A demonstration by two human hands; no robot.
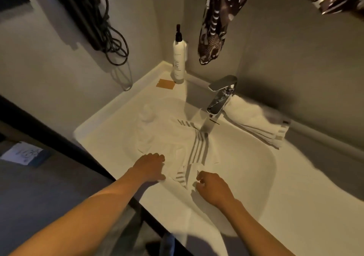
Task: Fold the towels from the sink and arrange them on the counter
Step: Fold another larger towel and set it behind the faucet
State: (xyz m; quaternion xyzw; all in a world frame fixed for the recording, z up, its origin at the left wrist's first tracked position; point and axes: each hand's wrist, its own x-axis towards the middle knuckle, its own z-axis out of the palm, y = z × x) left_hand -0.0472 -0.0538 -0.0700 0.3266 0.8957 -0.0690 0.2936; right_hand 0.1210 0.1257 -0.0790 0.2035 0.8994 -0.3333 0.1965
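Item 1: crumpled white towel (177, 147) with grey stripes, lying in the sink (256, 169) basin below the faucet (220, 96); I cannot tell whether it is one towel or several, since the white cloth blends into the white basin.
Item 2: left hand (149, 167), knuckles up at the towel's near-left edge; its fingertips are hidden, so I cannot tell its grip.
Item 3: right hand (212, 186), fingers curled, pinching a striped corner of the towel.
Item 4: folded towel (256, 121) on the counter (315, 177) just right of the faucet, its far end blurred.
Item 5: pump bottle (179, 58), label illegible, in the back corner.
Item 6: patterned cloth (214, 25) hanging above, cut off by the top edge.
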